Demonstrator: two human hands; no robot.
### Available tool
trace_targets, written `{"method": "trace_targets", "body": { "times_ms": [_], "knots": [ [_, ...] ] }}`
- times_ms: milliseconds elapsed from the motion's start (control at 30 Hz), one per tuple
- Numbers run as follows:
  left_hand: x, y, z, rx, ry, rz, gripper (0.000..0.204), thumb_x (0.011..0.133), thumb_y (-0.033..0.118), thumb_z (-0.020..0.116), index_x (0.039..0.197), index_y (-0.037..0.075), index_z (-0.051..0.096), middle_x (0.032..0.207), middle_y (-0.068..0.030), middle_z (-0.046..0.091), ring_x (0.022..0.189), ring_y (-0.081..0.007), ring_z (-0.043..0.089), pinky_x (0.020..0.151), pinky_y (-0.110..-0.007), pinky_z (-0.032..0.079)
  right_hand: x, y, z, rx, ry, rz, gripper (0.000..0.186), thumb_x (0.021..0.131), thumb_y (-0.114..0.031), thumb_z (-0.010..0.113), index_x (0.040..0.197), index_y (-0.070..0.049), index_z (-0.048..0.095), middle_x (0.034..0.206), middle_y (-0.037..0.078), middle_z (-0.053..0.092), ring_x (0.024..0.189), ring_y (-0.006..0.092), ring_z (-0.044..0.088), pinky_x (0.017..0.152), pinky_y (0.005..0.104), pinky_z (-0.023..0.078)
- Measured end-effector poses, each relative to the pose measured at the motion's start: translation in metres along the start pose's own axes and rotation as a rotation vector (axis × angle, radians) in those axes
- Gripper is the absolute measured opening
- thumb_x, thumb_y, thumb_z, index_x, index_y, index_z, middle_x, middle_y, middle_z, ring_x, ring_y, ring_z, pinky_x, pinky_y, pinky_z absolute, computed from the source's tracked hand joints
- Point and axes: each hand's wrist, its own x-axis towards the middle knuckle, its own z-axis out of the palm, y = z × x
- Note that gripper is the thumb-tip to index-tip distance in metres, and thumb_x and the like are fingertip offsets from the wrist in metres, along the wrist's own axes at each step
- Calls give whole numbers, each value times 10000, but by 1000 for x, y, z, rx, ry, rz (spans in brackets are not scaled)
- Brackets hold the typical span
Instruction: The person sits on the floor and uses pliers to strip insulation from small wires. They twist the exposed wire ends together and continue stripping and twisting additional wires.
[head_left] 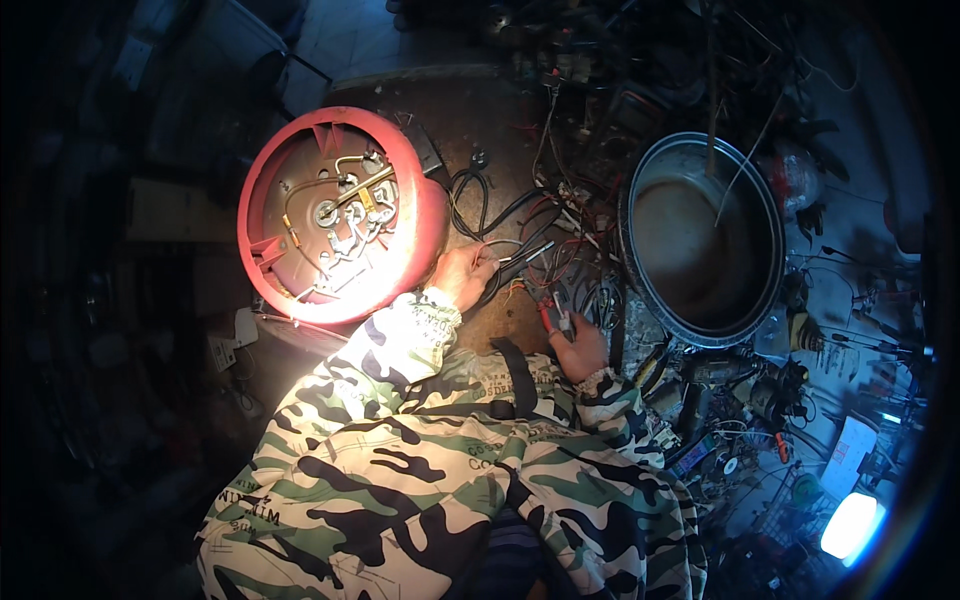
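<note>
Wires (350,158) inside the red housing (408,165) look connected, while left hand (460,281) pinches seemingly unfinished cabling (524,259), right hand (581,350) clasping red-handled tool (546,318).

Flat, scuffed brown tabletop (505,325), wood by its look, lit strongest at the near side, darker toward its far edge. On its left part sits a round, thick-rimmed red housing (431,222), open side up; just right of it, a looped black rubbery cable (470,215) with a small round metallic part (478,158) beyond. Farther right, a loose tangle of thin red, white and dark wires (575,190) spreads across the surface, individual strands hard to separate.
</note>
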Motion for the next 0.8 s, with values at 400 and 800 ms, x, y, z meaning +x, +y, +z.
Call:
{"method": "trace_targets", "body": {
  "times_ms": [400, 800],
  "knots": [
    [-37, 46, -11, -715, -284, -171, 221, 943, 143, 677, 1046, -50, 647, 817, -58, 660, 539, -58, 494, 468, -188, 382, 33, -70, 2, 855, -199, -268, 345, 891, -44, 702, 1209, 54, 615, 1052, 162, 666, 934, 205, 671, 821, 315, 541],
    [-59, 65, -14, -478, -182, -5, 319, 1015, 257, 562, 1155, -15, 654, 740, -7, 622, 551, -47, 479, 502, -197, 380, 26, -99, -6, 1323, -86, -251, 146, 942, -30, 624, 1064, 45, 648, 998, 157, 702, 850, 190, 692, 808, 301, 578]
  ]
}}
